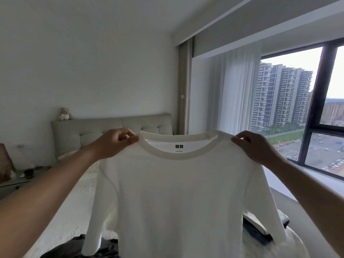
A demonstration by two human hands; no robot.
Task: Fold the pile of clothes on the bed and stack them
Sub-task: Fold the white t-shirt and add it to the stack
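You have the white T-shirt (173,192) lifted in the air above the bed (74,207), front toward you, with the neck label showing inside the collar. Your left hand (113,144) pinches the shoulder seam just beside the collar on one side, and your right hand (255,148) pinches the matching seam on the other, so both hands are clamped on the cloth and held well apart with the collar between them. The shirt hangs straight and fairly smooth, sleeves drooping at its sides.

This looks like the opening step for this garment: shaken out and squared up, not yet folded. The next move, as I judge it, calls for laying it flat on the bed, keeping the shoulders level so it lands without creases, then folding the sleeves and sides inward.

Below the shirt's left sleeve lies a rumpled dark garment (78,246), seemingly still waiting. Below its right sleeve sit dark and light clothes (260,228) that appear partly stacked, though the shirt hides much of them.

No baskets, boxes or other containers show anywhere near the shirt.
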